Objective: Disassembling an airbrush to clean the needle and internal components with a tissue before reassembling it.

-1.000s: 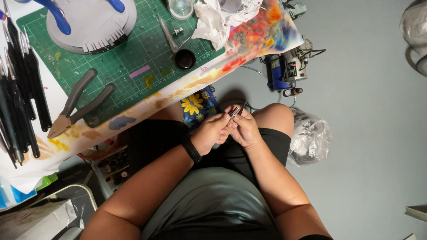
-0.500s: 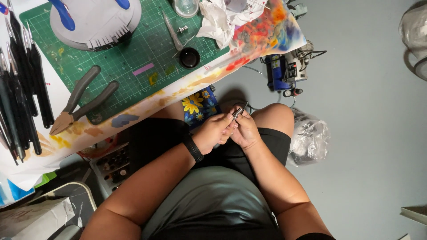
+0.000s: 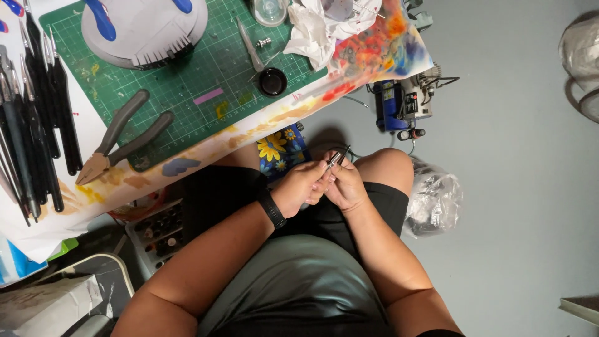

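Nothing much has shifted since the earlier frames: your left hand (image 3: 301, 187) and right hand (image 3: 344, 185) stay pressed together over your lap, fingertips pinched shut on a small metal tool (image 3: 337, 157) whose tip pokes up between them. Held over open floor, away from the green mat (image 3: 187, 75), it could slip and drop any tiny part out of sight. On the mat, the black cup (image 3: 272, 82) looks dark inside; the clear cup (image 3: 270, 9) seems empty
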